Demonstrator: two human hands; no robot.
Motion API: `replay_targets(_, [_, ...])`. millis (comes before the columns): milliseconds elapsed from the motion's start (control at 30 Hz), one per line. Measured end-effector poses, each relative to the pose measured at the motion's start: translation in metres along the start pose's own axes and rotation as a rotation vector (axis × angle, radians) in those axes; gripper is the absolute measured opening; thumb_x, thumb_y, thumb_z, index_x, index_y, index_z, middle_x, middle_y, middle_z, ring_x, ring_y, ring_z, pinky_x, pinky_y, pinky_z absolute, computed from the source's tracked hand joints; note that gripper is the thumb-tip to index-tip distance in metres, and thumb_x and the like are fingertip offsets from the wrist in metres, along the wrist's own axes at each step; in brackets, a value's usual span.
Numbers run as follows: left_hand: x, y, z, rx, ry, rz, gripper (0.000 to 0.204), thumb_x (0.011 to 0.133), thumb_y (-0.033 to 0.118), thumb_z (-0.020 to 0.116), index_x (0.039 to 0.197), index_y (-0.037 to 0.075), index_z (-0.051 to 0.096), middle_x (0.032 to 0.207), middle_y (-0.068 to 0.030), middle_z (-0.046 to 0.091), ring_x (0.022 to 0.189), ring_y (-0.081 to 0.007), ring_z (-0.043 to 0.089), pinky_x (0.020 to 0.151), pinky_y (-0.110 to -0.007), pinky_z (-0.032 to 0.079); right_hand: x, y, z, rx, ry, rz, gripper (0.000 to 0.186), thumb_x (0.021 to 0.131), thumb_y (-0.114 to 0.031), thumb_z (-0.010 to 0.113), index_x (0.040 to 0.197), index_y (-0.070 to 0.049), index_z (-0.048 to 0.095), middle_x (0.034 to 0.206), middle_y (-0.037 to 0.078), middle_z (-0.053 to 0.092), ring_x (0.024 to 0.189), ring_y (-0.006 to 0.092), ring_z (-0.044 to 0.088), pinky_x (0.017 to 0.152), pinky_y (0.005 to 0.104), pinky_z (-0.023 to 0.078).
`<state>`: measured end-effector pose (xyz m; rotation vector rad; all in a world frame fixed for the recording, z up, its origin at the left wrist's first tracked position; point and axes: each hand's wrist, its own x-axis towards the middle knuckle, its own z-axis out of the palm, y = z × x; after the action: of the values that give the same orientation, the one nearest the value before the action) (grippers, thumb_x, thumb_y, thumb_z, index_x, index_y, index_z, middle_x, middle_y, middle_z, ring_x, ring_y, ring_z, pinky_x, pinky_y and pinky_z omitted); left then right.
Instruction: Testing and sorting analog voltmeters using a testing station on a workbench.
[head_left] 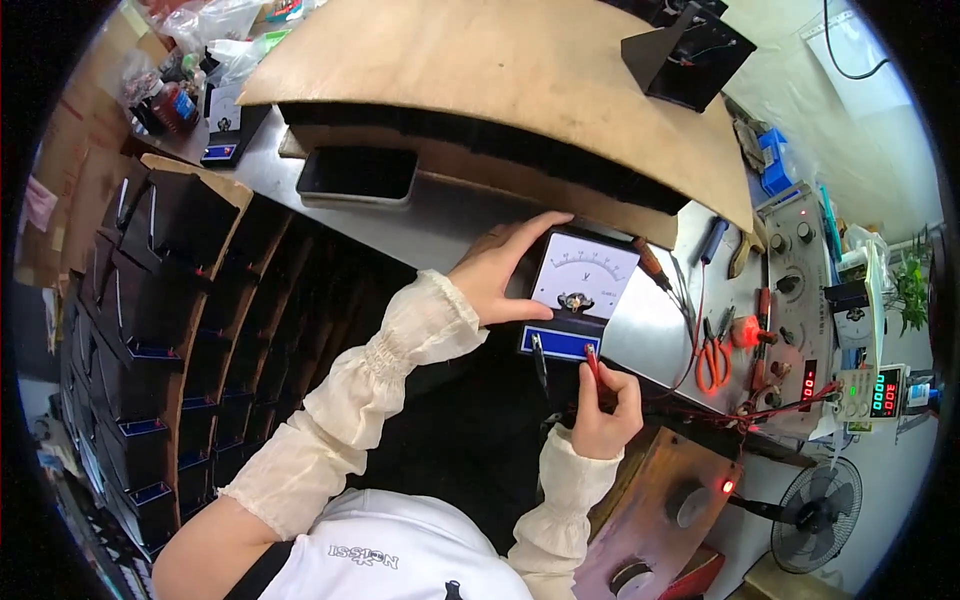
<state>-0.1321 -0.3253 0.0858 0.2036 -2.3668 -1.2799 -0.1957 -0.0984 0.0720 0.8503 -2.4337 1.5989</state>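
A square analog panel meter (580, 290) with a white dial and a blue lower strip stands tilted at the bench edge. My left hand (497, 270) grips its left side, thumb under the dial and fingers over the top. My right hand (605, 410) pinches a red test probe (592, 362) whose tip touches the meter's lower right terminal. A black probe (538, 355) rests against the blue strip to the left of it; no hand holds it.
Stacked black meter housings (150, 330) fill the left. A phone (357, 175) lies under a plywood sheet (500, 80). Red scissors (712, 362), screwdrivers (650, 265) and a power supply (800, 300) with lit digits sit right. A fan (815, 515) stands lower right.
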Motion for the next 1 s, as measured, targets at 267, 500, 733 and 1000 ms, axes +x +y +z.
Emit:
replay_targets(267, [-0.011, -0.004, -0.005, -0.147, 0.007, -0.018, 0.096, 0.068, 0.02, 0.083, 0.148, 0.01, 0.031, 0.141, -0.0221, 0.046, 0.131, -0.0375, 0.044, 0.109, -0.042, 0.036, 0.014, -0.018, 0.003, -0.006, 0.008, -0.066, 0.041, 0.068, -0.009, 0.086, 0.103, 0.0, 0.065, 0.115, 0.015, 0.058, 0.098, 0.0263, 0.06, 0.077, 0.032, 0.051])
replay_targets(500, [-0.018, 0.035, 0.03, 0.068, 0.101, 0.125, 0.089, 0.065, 0.016, 0.084, 0.142, 0.004, 0.041, 0.133, -0.0211, 0.05, 0.124, -0.0371, 0.049, 0.105, -0.042, 0.039, -0.002, -0.016, 0.024, -0.3, -0.036, -0.117, 0.116, 0.057, -0.038, 0.089, 0.141, 0.015, 0.028, 0.132, 0.032, 0.046, 0.115, 0.0471, 0.05, 0.099, 0.0491, 0.04])
replay_targets(733, [-0.042, 0.101, 0.056, 0.05, -0.273, 0.284, 0.082, 0.067, 0.009, 0.083, 0.14, 0.001, 0.046, 0.14, -0.0223, 0.045, 0.128, -0.0401, 0.046, 0.106, -0.045, 0.038, -0.072, 0.03, -0.082, -0.365, 0.367, 0.121, 0.117, 0.06, -0.037, 0.085, 0.145, 0.014, 0.023, 0.129, 0.034, 0.049, 0.116, 0.0467, 0.05, 0.1, 0.048, 0.041])
replay_targets(1000, [-0.044, 0.076, 0.093, 0.078, -0.471, 0.159, 0.06, 0.074, 0.003, 0.075, 0.131, 0.003, 0.056, 0.128, -0.0195, 0.056, 0.12, -0.0357, 0.054, 0.101, -0.04, 0.044, -0.218, 0.113, -0.271, -1.002, 0.978, 0.959, 0.11, 0.065, -0.043, 0.082, 0.142, 0.013, 0.027, 0.136, 0.034, 0.043, 0.127, 0.0455, 0.044, 0.107, 0.0474, 0.037])
